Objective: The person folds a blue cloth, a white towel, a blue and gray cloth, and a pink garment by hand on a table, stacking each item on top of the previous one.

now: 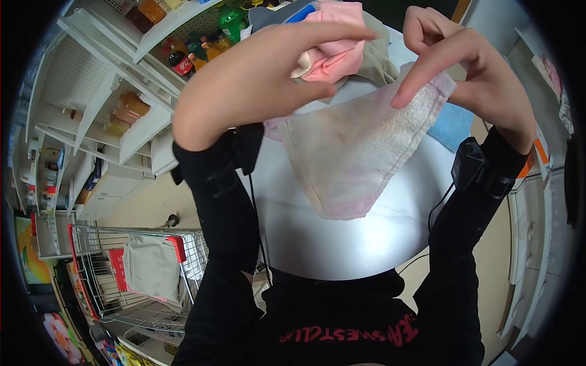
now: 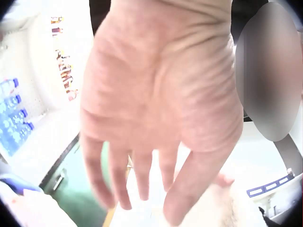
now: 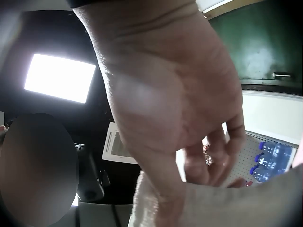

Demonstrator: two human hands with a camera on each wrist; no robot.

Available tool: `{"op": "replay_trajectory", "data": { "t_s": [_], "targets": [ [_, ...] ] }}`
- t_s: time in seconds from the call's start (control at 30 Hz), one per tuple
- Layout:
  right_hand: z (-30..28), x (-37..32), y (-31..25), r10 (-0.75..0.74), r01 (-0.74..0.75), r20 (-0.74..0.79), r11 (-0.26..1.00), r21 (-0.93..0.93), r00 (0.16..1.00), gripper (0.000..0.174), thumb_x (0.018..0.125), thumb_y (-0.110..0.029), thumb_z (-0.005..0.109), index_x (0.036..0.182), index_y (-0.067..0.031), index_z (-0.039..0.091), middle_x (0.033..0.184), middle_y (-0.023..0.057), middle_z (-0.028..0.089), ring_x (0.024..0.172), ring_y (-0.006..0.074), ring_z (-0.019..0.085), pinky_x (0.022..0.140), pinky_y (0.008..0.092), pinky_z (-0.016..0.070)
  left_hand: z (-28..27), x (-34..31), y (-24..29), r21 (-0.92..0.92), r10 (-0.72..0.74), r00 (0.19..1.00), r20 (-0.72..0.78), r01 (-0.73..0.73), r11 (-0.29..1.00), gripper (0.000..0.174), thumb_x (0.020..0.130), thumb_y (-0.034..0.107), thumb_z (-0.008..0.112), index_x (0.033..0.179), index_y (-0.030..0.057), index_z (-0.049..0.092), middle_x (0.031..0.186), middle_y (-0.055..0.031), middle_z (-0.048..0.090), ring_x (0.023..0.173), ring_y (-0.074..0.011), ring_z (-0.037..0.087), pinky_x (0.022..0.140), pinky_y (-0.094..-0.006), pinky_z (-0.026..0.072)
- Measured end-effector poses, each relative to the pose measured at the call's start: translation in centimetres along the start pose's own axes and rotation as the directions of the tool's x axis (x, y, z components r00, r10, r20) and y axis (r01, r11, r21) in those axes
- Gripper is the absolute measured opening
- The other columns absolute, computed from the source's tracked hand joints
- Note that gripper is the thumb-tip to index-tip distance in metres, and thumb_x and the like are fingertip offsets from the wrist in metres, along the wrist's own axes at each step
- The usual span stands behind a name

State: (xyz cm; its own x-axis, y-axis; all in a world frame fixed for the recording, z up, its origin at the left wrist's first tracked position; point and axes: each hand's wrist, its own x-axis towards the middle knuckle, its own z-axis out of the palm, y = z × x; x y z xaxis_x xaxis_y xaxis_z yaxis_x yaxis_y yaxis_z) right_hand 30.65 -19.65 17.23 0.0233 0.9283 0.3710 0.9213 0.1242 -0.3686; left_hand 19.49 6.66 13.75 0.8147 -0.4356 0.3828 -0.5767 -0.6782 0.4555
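Black sweatshirt [image 1: 342, 311] fabric, with red lettering [image 1: 305, 337] across the front, fills the foreground, its sleeves running up to a small camera [image 1: 469, 160] strapped at each wrist. Beyond them both hands are raised over the tabletop [image 1: 342, 256], which is white, glossy and faintly veined. The right hand [image 1: 470, 67] has its grip on a sheer whitish cloth [image 1: 345, 152], pinching the upper right corner between fingers and thumb; the cloth hangs down over the tabletop, its silvery edge catching the light and pink tints showing near the bottom. The left hand [image 1: 256, 76] has a released grip, fingers and thumb extended; whether its thumb touches the cloth cannot be told.

Past the hands lie a light blue cloth [image 1: 452, 125], near the right wrist, and a pink garment [image 1: 336, 46] heaped against grey-beige fabric [image 1: 379, 58]. Off to the left stands a wire shopping cart [image 1: 194, 259] with a red-trimmed handle, holding a grey-green folded cloth [image 1: 151, 265]. Farther away, white shelves [image 1: 78, 46] carry a cola bottle [image 1: 180, 63] and a green bottle [image 1: 232, 21]. The right wrist view shows blue-capped water bottles [image 3: 274, 161] and a dark green door [image 3: 260, 42].
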Motion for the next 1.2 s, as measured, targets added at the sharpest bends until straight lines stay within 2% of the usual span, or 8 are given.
{"op": "replay_trajectory", "data": {
  "t_s": [0.33, 0.47, 0.6, 0.87, 0.93, 1.0, 1.1, 1.2],
  "targets": [
    [-1.3, -1.9, -0.8, -0.005, 0.028, -0.062, 0.928, 0.372, 0.998, 0.027, 0.086, -0.021, 0.077, 0.109, -0.0072, 0.079, 0.095, 0.0105, 0.07, 0.084, 0.0199, 0.055, 0.073, 0.0317, 0.0441, 1.5, 1.5, 1.4, -0.274, 0.202, 0.979, 0.017, -0.19, 0.943, 0.055, 0.083, 0.023, 0.084, 0.134, 0.0111, 0.065, 0.096, -0.0065, 0.075, 0.091, -0.0234, 0.068, 0.086, -0.0295, 0.051],
    [-0.4, -1.2, -3.0, 0.127, -0.079, -0.08, 0.893, 0.442, 0.989, 0.033, 0.088, -0.022, 0.072, 0.114, -0.0005, 0.075, 0.105, 0.0151, 0.07, 0.097, 0.0233, 0.061, 0.082, 0.0326, 0.0489, 3.2, 2.5, 1.5, -0.266, 0.317, 0.872, -0.373, -0.428, 0.864, 0.046, 0.082, 0.026, 0.085, 0.121, 0.0075, 0.07, 0.085, -0.0067, 0.073, 0.081, -0.0222, 0.067, 0.076, -0.0295, 0.0511],
    [-0.6, -1.4, -2.5, 0.166, -0.115, -0.088, 0.902, 0.415, 0.982, 0.038, 0.09, -0.026, 0.071, 0.119, 0.0001, 0.072, 0.109, 0.0151, 0.07, 0.103, 0.0238, 0.063, 0.087, 0.0333, 0.0498, -0.3, 2.3, 1.4, 0.324, 0.585, 0.803, -0.113, -0.527, 0.785, 0.026, 0.087, 0.006, 0.069, 0.112, 0.0009, 0.067, 0.101, -0.0082, 0.071, 0.09, -0.0141, 0.066, 0.082, -0.0271, 0.0516],
    [-2.3, -3.2, 0.6, 0.21, -0.175, -0.13, 0.955, 0.238, 0.969, 0.053, 0.094, -0.041, 0.068, 0.132, -0.0043, 0.066, 0.119, 0.0109, 0.069, 0.115, 0.0225, 0.064, 0.1, 0.035, 0.049, -1.0, 0.4, 3.4, 0.485, 0.383, 0.906, -0.182, -0.256, 0.836, 0.026, 0.087, 0.008, 0.069, 0.112, 0.0007, 0.068, 0.104, -0.0092, 0.073, 0.089, -0.0131, 0.067, 0.08, -0.0276, 0.0523],
    [-2.2, -3.5, 0.5, 0.215, -0.183, -0.136, 0.96, 0.213, 0.967, 0.054, 0.095, -0.043, 0.068, 0.134, -0.0048, 0.065, 0.12, 0.0104, 0.069, 0.117, 0.0223, 0.064, 0.102, 0.0352, 0.0489, -0.3, 0.8, 2.3, 0.051, 0.173, 0.942, -0.288, -0.165, 0.985, 0.033, 0.086, 0.024, 0.079, 0.11, 0.0026, 0.072, 0.086, -0.0092, 0.069, 0.078, -0.0177, 0.066, 0.072, -0.0292, 0.0518],
    [-1.8, -3.9, 0.2, 0.271, -0.246, -0.311, 0.962, 0.119, 0.911, 0.056, 0.094, -0.045, 0.07, 0.136, -0.0079, 0.065, 0.121, 0.009, 0.07, 0.117, 0.0227, 0.066, 0.105, 0.0364, 0.0487, -0.6, 0.4, 1.8, -0.174, 0.055, 0.951, -0.303, -0.112, 0.978, 0.039, 0.085, 0.032, 0.084, 0.109, 0.0035, 0.073, 0.077, -0.0092, 0.068, 0.072, -0.02, 0.066, 0.068, -0.0301, 0.0516],
    [-1.3, -3.7, 0.0, 0.305, -0.365, -0.559, 0.931, 0.005, 0.771, 0.059, 0.093, -0.05, 0.072, 0.138, -0.0126, 0.065, 0.123, 0.0069, 0.071, 0.117, 0.0232, 0.067, 0.109, 0.0381, 0.0483, -2.8, -1.9, 2.1, 0.078, -0.126, 0.989, 0.078, 0.12, 0.99, 0.037, 0.088, 0.035, 0.08, 0.099, 0.0003, 0.073, 0.075, -0.0123, 0.066, 0.069, -0.0209, 0.068, 0.066, -0.0297, 0.0534],
    [-1.1, -3.6, 0.4, 0.291, -0.452, -0.705, 0.891, -0.047, 0.646, 0.061, 0.092, -0.053, 0.073, 0.14, -0.0157, 0.065, 0.125, 0.0055, 0.071, 0.117, 0.0235, 0.068, 0.112, 0.0393, 0.0481, -4.2, -3.1, 2.3, 0.117, -0.254, 0.965, 0.061, 0.246, 0.962, 0.03, 0.09, 0.029, 0.082, 0.104, 0.0031, 0.075, 0.086, -0.0048, 0.069, 0.078, -0.0133, 0.066, 0.072, -0.0249, 0.0517]
  ]
}}
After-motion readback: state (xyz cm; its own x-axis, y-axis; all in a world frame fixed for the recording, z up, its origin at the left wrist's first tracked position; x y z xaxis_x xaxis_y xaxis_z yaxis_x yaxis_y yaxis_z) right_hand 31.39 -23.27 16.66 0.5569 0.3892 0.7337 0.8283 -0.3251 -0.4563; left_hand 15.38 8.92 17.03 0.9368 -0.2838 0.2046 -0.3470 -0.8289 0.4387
